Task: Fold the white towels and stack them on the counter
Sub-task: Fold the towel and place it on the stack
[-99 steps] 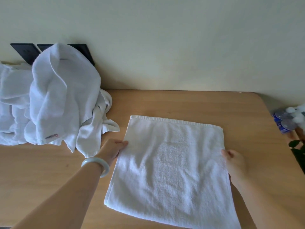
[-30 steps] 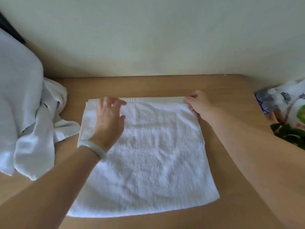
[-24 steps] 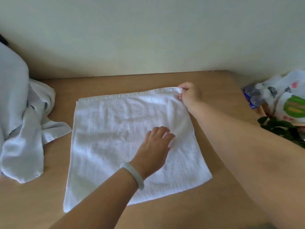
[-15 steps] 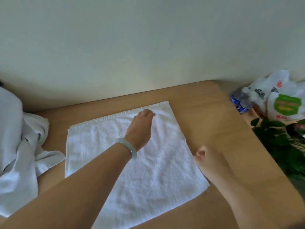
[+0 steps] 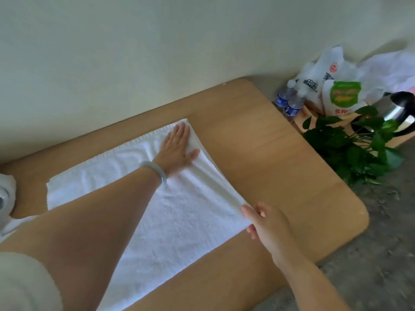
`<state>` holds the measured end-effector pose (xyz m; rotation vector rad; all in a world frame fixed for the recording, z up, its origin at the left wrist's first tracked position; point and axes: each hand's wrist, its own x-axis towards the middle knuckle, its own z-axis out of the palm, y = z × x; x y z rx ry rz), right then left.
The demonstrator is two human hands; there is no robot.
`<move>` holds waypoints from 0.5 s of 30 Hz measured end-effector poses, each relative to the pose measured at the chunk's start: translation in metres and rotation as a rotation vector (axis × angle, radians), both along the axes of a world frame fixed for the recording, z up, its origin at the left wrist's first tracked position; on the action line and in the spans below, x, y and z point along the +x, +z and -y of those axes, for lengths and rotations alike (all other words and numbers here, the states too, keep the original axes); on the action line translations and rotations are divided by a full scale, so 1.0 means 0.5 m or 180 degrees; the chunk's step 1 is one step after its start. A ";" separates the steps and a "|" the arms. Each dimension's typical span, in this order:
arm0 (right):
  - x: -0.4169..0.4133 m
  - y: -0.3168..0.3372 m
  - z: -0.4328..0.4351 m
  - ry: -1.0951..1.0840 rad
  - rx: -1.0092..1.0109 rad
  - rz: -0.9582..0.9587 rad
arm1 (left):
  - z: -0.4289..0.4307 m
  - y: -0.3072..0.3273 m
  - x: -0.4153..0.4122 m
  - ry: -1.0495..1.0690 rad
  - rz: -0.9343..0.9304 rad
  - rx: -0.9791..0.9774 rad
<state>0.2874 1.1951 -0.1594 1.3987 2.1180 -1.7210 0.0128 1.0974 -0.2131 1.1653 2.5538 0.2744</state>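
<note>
One towel [image 5: 179,221] lies spread on the tabletop [image 5: 269,153]; the left forearm hides its near left part. The left hand [image 5: 177,149] presses flat, fingers straight, near the towel's far right corner. The right hand [image 5: 267,223] pinches the near right corner, its fingertips out of sight. More white cloth [image 5: 5,198] is cut off at the left edge. Right of the tabletop stand two bottles [image 5: 293,106], one plant [image 5: 350,149] and a cropped kettle [image 5: 397,108].
</note>
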 end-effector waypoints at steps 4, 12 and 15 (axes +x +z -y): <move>0.003 -0.023 -0.001 -0.0240 0.0474 0.0068 | 0.006 -0.016 0.006 -0.0139 -0.0372 -0.0014; 0.015 -0.040 0.022 -0.0245 0.1066 0.0216 | -0.010 0.003 0.058 0.0340 -0.0885 0.0811; 0.015 -0.053 0.034 0.0071 0.2061 0.0510 | -0.040 -0.002 0.083 0.0148 -0.0716 0.0014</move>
